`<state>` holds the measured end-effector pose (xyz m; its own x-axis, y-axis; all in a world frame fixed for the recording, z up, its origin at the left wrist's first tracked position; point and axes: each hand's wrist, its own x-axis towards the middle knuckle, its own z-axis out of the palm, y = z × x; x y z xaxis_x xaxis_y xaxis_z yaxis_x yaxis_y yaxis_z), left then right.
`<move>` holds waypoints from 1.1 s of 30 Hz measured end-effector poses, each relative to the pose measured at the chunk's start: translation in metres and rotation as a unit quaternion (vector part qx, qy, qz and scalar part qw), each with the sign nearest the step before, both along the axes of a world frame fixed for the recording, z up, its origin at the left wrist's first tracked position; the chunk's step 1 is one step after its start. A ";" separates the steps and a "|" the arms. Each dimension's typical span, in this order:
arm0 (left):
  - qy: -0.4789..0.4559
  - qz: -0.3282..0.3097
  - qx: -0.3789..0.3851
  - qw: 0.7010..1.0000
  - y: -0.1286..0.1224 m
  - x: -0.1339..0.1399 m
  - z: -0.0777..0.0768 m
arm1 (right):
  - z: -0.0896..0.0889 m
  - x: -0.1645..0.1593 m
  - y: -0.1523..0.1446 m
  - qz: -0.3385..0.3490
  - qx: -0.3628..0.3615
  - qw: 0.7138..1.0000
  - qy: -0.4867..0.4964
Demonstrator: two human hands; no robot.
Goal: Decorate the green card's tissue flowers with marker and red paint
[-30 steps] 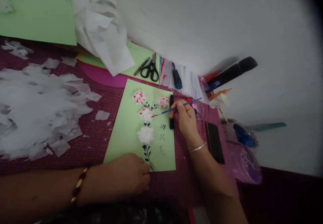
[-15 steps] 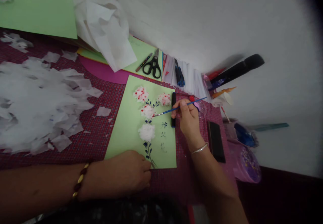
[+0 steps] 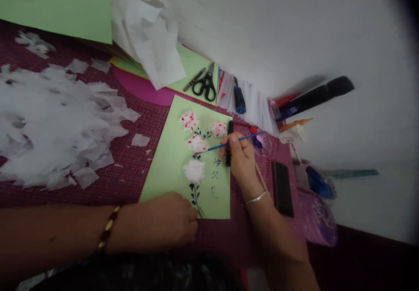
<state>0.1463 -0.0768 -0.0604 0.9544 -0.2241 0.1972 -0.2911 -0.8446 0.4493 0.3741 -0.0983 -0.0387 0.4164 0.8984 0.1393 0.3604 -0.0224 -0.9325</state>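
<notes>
A green sheet of paper (image 3: 166,151) bears fluffy white paper flowers on a painted stem with dark blue leaves. Three of the flowers have red spots; the lowest flower (image 3: 194,170) is plain white. Dark brushed characters (image 3: 214,174) run down the sheet's right side. Between the fingertips of my right hand (image 3: 240,155) is a thin blue paintbrush (image 3: 213,147), its reddish tip just under the middle flower (image 3: 197,143). My left hand (image 3: 166,221) rests across the sheet's lower left edge with curled fingers; whatever lies beneath them is hidden.
White paper pieces (image 3: 55,125) are heaped at left. Scissors (image 3: 206,86), a pen and a blue cutter (image 3: 239,96) lie at the back. Right of the sheet are a black stick (image 3: 229,142), a clear paint dish (image 3: 262,144), a dark phone-like slab (image 3: 283,189) and a purple tub (image 3: 316,219).
The brush tip has moved from the middle flower's lower right edge to just below it, slightly left. My left hand keeps its place on the sheet. The whole view has shifted a little.
</notes>
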 end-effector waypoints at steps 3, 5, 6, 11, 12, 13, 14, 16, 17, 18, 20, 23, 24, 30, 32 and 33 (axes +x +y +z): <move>0.007 -0.002 0.001 1.000 0.000 0.000 0.002 | 0.001 -0.002 0.001 0.001 -0.005 1.000 -0.001; 0.010 -0.005 0.002 1.000 0.001 0.000 0.002 | 0.001 -0.001 0.001 -0.013 0.011 1.000 -0.004; 0.011 -0.006 0.003 1.000 0.001 0.000 0.003 | 0.001 0.000 0.000 -0.021 0.025 0.999 -0.004; 0.006 -0.002 -0.002 1.000 0.000 0.000 0.001 | 0.001 -0.004 0.000 -0.024 0.076 0.997 0.003; 0.004 -0.002 -0.003 1.000 0.000 0.000 0.001 | 0.002 -0.005 0.000 -0.020 0.070 0.997 -0.004; 0.005 -0.001 -0.002 1.000 0.000 0.000 0.001 | 0.002 -0.007 0.001 -0.016 0.060 0.998 -0.014; 0.005 -0.001 0.000 1.000 0.001 0.000 0.001 | 0.002 -0.008 0.001 -0.012 0.050 0.998 -0.025; 0.002 -0.001 0.004 1.000 0.001 0.000 0.002 | 0.003 -0.010 0.002 -0.012 0.040 0.998 -0.036; -0.001 -0.001 0.004 1.000 0.001 0.000 0.002 | 0.004 -0.010 0.002 -0.015 0.044 0.998 -0.033; -0.004 -0.002 0.003 1.000 0.001 -0.001 0.002 | 0.004 -0.010 0.001 -0.018 0.053 0.998 -0.024; -0.007 -0.004 0.003 1.000 0.001 0.000 0.002 | 0.005 -0.010 0.001 -0.019 0.072 0.997 0.005; -0.008 -0.004 0.004 1.000 0.000 0.000 0.001 | 0.004 -0.012 0.000 -0.003 0.073 0.997 0.018; -0.006 -0.003 0.003 1.000 0.000 0.000 0.001 | 0.003 -0.014 0.000 0.004 0.067 0.998 0.009; -0.009 -0.003 -0.005 1.000 0.001 0.000 0.000 | 0.010 -0.007 -0.001 -0.027 0.076 0.996 -0.035; -0.020 -0.001 -0.013 1.000 -0.001 -0.001 -0.001 | 0.021 0.009 0.000 -0.083 0.115 0.989 -0.045; -0.023 0.003 -0.014 1.000 -0.002 -0.001 -0.003 | 0.028 0.020 0.000 -0.118 0.136 0.982 -0.052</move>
